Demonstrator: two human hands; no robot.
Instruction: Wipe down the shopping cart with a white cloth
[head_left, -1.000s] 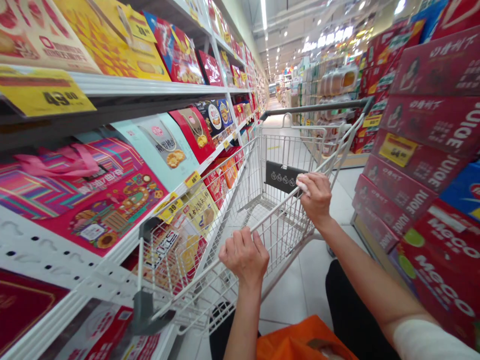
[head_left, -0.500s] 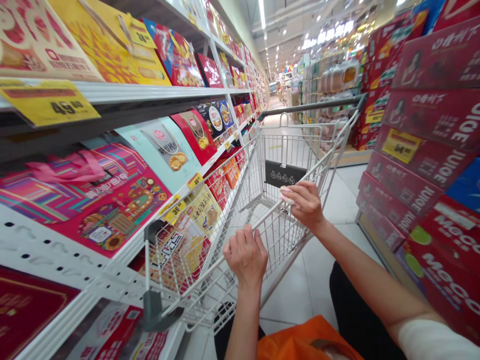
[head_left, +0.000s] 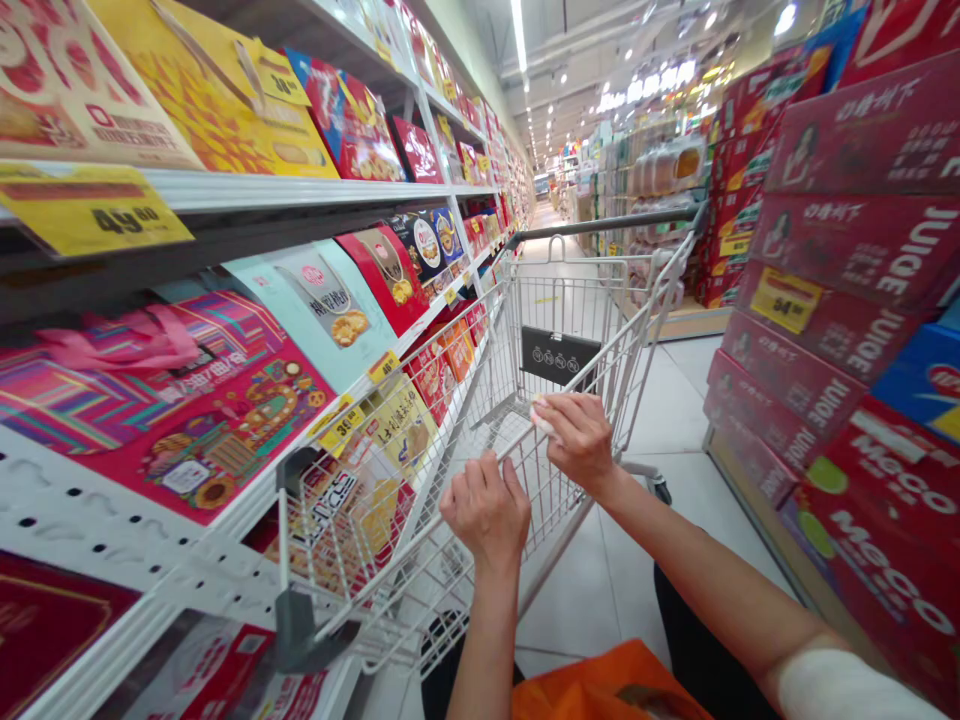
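A metal wire shopping cart [head_left: 551, 285] stands at an angle before me, its dark handle bar [head_left: 607, 227] at the far end. My left hand [head_left: 486, 508] is closed round the cart's near top rail, its fingers wrapped over the wire. Just beyond it, my right hand [head_left: 576, 438] presses a small white cloth [head_left: 541, 416] against the same rail. Most of the cloth is hidden under the fingers. Inside the cart, a black panel [head_left: 559, 355] with white round marks hangs below the handle end.
On the left, shelves [head_left: 270, 192] hold gift packs, including a pink patterned box [head_left: 232, 430], with yellow price tags [head_left: 94, 208]. Stacked red drink cartons [head_left: 847, 240] rise on the right. White floor tiles [head_left: 679, 400] run between, and a cart wheel [head_left: 660, 488] shows beside my right forearm.
My right hand has slid with the cloth along the rail, nearer to my left hand. The left hand keeps its hold. The view has shifted slightly.
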